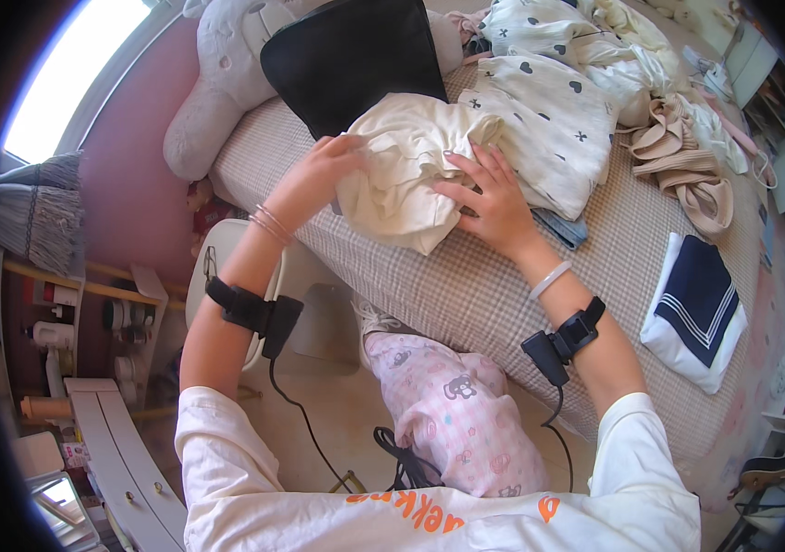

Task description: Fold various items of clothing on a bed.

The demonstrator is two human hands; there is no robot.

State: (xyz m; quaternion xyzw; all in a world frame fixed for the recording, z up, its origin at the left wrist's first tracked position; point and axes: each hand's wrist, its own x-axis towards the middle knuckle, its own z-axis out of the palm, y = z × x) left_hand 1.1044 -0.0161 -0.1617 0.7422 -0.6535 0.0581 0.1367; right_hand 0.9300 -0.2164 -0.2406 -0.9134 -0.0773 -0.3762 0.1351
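A crumpled cream garment point(402, 198) lies bunched at the near edge of the bed. My left hand point(339, 164) is against its left side; those fingertips blur into the cloth, so their grip is unclear. Over its right side rests my right hand point(496, 204), open, with the fingers spread on the fabric. Just behind the garment is a black flat item point(356, 60), perhaps a bag or folded cloth. To the right, a white garment with dark heart and club prints point(549, 120) is spread out and touches the cream one.
The bed has a checked cover point(337, 244). On it are a grey plush toy point(222, 64), beige knitwear point(687, 170), a folded navy-and-white sailor top point(701, 294) and a blue folded cloth point(563, 228). A white chair point(218, 267) stands at left. Cables hang from both arm straps.
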